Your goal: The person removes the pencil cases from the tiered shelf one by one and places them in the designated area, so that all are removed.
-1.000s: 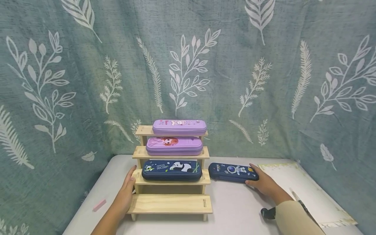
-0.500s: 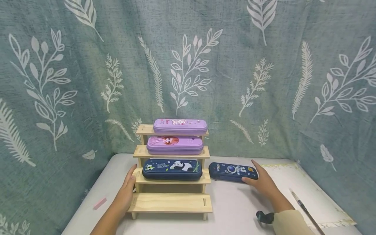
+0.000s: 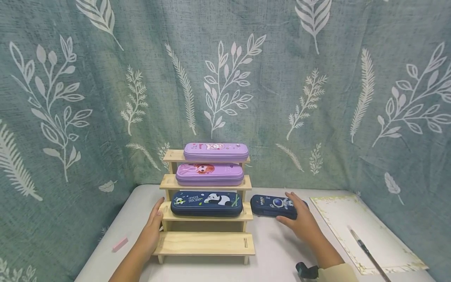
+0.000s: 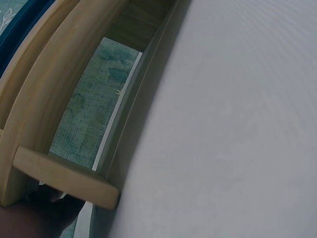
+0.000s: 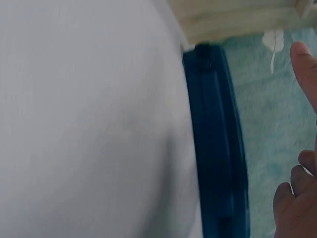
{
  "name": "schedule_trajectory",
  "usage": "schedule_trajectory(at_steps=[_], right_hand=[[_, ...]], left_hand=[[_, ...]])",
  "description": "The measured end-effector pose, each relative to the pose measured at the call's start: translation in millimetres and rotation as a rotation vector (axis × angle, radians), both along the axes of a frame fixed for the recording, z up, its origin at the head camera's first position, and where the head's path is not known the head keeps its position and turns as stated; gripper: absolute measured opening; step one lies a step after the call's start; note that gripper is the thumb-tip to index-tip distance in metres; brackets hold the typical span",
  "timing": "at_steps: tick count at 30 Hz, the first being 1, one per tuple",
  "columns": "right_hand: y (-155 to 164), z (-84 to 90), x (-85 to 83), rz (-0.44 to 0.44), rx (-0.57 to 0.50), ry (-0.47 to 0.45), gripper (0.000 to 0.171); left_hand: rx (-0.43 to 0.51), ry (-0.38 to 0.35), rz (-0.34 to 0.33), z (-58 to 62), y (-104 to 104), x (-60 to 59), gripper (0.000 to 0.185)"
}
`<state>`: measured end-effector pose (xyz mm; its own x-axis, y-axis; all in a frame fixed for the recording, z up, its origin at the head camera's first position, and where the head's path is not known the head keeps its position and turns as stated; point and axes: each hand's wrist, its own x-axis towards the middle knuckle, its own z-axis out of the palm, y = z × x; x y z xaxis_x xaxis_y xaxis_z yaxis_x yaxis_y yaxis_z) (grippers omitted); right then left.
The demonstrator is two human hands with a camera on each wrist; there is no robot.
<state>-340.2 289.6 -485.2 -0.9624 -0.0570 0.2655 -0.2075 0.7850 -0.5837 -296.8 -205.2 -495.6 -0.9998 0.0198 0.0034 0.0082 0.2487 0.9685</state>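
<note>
Right hand (image 3: 298, 224) has slid leftward along the astronaut pencil case (image 3: 273, 206) since 0.5 s ago and now covers that case's right end; case itself has not shifted. Navy case lies flat on the white table (image 3: 275, 250), just right of the wooden stepped rack (image 3: 204, 243), level with its 2nd step. Thumb sits at the near edge, fingers lie over the top — a loose grasp; right wrist view shows fingers (image 5: 297, 198) curled beside the case's zip side.

Left hand (image 3: 150, 229) rests flat against the rack's left side, fingers straight, gripping nothing.

Rack has 4 steps: panda pencil case (image 3: 206, 203) on the 2nd, purple girl case (image 3: 209, 174) on the 3rd, purple top case (image 3: 215, 152) on the 4th; lowest step bare. Outward — paper sheet (image 3: 366, 231) with a pen (image 3: 368, 254) at right, pink eraser (image 3: 119, 244) at left, leaf-print cloth (image 3: 225, 78) behind.
</note>
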Motion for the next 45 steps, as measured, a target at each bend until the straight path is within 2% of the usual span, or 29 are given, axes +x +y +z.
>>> schedule_trajectory(at_steps=[8, 19, 35, 40, 45], right_hand=[[-29, 9.5, 11.6, 0.036, -0.010, 0.035, 0.095], [-65, 16.7, 19.6, 0.143, -0.180, 0.043, 0.087], [-108, 30.9, 26.0, 0.232, -0.252, 0.103, 0.081], [-118, 35.3, 27.0, 0.201, -0.242, 0.134, 0.080], [-125, 38.4, 32.3, 0.150, -0.236, 0.122, 0.081]], left_hand=[[-0.003, 0.001, 0.003, -0.7, 0, -1.0, 0.056], [-0.015, -0.002, 0.005, -2.2, -1, -1.9, 0.056], [-0.007, -0.002, 0.004, -1.9, -1, -1.3, 0.056], [-0.015, -0.001, 0.013, -0.1, -1, -1.4, 0.056], [-0.023, -0.008, 0.015, 0.4, -1, -1.7, 0.055]])
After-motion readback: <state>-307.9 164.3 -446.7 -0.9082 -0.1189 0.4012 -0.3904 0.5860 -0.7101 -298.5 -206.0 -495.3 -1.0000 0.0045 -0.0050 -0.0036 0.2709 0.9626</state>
